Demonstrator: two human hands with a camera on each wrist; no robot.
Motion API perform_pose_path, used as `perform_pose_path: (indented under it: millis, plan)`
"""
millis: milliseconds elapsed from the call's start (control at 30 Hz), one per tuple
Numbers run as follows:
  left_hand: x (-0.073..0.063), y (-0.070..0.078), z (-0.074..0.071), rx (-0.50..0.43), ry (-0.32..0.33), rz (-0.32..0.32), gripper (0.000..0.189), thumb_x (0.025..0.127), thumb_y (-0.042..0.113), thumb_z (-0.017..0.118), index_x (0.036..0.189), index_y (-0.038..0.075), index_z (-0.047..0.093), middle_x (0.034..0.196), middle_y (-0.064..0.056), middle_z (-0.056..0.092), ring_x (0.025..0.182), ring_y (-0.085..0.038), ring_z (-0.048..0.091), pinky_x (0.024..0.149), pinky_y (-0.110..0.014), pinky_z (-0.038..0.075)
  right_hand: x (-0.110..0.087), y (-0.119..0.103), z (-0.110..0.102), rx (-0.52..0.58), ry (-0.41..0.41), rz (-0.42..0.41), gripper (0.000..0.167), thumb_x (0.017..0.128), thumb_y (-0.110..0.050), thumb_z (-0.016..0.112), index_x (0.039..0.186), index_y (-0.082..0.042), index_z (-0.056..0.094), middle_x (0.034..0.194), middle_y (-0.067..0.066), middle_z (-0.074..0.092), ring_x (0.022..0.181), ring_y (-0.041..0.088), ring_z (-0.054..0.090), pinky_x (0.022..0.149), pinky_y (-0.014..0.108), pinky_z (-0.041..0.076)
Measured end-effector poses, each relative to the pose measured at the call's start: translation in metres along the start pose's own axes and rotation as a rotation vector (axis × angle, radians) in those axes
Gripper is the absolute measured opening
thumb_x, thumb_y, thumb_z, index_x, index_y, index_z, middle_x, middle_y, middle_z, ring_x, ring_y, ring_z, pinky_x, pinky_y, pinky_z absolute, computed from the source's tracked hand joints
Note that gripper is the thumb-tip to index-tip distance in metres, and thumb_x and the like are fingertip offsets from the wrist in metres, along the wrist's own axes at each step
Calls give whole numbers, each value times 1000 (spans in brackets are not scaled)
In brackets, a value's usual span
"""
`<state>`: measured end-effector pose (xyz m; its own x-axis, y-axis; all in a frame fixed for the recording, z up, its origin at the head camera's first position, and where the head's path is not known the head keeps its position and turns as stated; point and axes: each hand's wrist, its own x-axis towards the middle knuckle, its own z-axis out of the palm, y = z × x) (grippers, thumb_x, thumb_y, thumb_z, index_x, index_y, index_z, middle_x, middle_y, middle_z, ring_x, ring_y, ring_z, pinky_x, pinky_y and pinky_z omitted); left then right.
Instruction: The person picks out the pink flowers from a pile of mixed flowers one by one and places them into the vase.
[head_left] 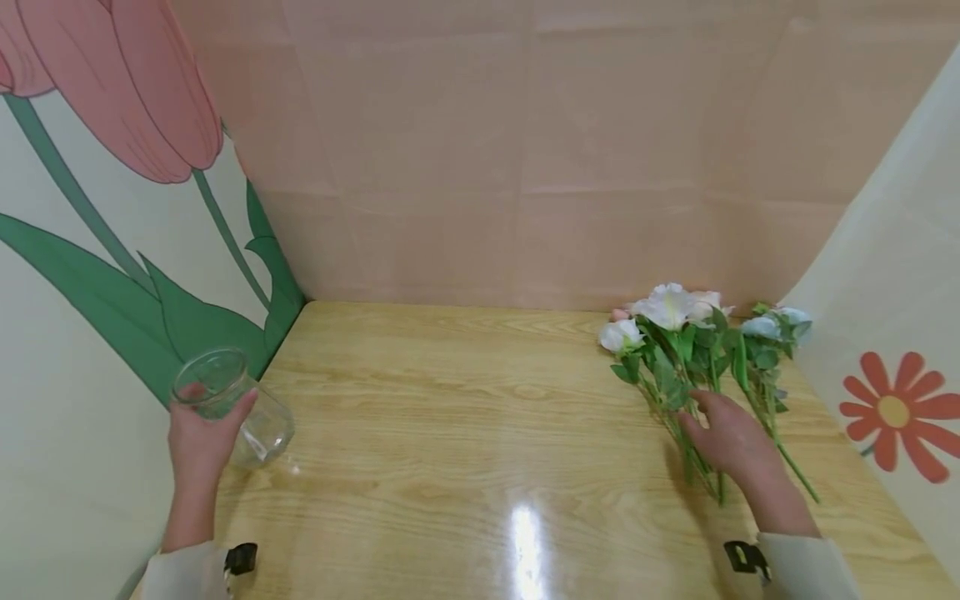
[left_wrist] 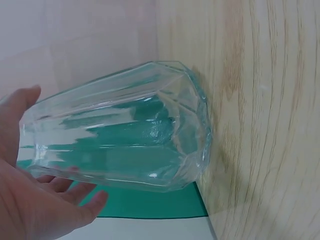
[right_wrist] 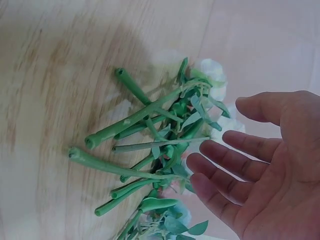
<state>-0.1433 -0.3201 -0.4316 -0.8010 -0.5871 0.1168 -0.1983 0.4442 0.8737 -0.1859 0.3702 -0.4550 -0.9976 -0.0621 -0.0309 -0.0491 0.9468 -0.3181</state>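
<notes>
On the left, my left hand [head_left: 201,437] grips a clear glass vase [head_left: 266,421] near its rim, with the thumb on one side and the fingers round the other. Nothing stands inside the vase [left_wrist: 125,132], and its thick faceted base is right at the tabletop. Over at the right, my right hand [head_left: 731,437] reaches over the stems of a bunch of artificial flowers [head_left: 667,308]. Its fingers [right_wrist: 225,170] are extended and spread, with nothing held. Green stems [right_wrist: 135,117] lie on the table just past the fingertips, their cut ends pointing toward the person.
A pale blue flower [head_left: 772,323] on a leafy stem lies at the bunch's right. The wood-grain table [head_left: 465,400] meets a plain pinkish cloth [head_left: 510,167] at the back. Printed panels stand on both sides, one with tulips [head_left: 142,83], the other with a red flower [head_left: 892,412].
</notes>
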Motion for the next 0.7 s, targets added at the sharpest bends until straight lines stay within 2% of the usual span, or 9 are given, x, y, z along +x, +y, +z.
perform_pose_path:
  millis: [233,600,700]
  plan:
    - [3,-2,2,-9,14,-12,83,88,42,75,144,-3,33,142,-30,44,135,-49,40,110,-63,34,4,11,2,11,-23,5,59,104,-33,53,137,15,44,123,42,56,108,57,56,83,66,48]
    - [11,-6,5,-118,-55,-96,93,86,41,80,154,5,27,157,-16,37,143,-35,34,117,-53,31,16,21,0,11,-106,45,59,103,-31,52,135,18,43,122,42,55,107,59,55,80,63,49]
    - [14,-8,10,-141,-41,-92,85,87,37,80,150,6,32,147,-10,44,140,-31,37,117,-47,32,19,21,-2,9,-133,64,59,103,-30,53,135,18,43,122,42,55,106,58,55,78,62,50]
